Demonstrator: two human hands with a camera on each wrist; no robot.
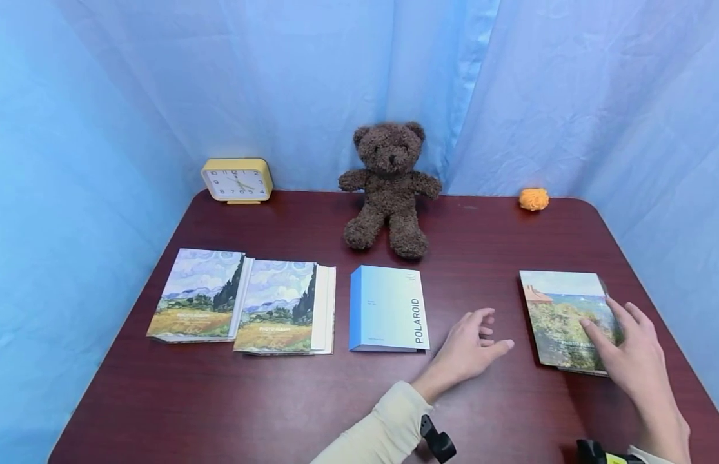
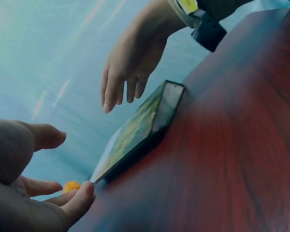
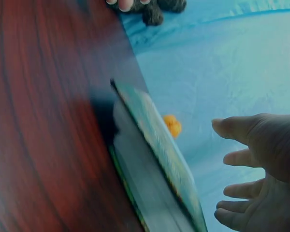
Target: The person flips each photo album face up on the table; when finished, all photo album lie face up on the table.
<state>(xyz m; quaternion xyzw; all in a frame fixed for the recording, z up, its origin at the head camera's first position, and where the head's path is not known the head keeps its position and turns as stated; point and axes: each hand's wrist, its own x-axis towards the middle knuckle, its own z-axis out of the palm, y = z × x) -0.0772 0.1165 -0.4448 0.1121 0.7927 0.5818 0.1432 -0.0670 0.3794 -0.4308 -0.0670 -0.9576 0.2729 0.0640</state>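
Observation:
A photo album with a seaside painting on its cover (image 1: 568, 322) lies on the right of the table. My right hand (image 1: 640, 351) hovers over its right side, fingers spread and thumb apart. In the left wrist view, a gap shows between that hand (image 2: 133, 67) and the album (image 2: 135, 128). My left hand (image 1: 466, 345) is held between this album and a pale blue album marked POLAROID (image 1: 388, 309), its fingers loosely bent around nothing. The right wrist view shows the seaside album's page edges (image 3: 150, 169) beside my spread fingers.
Two albums with a wheat-field painting, one at far left (image 1: 199, 293) and one beside it (image 1: 278, 306), lie on the dark red table (image 1: 249, 399). Along the back are a yellow clock (image 1: 237, 180), a brown teddy bear (image 1: 391, 187) and an orange flower-like ball (image 1: 534, 199).

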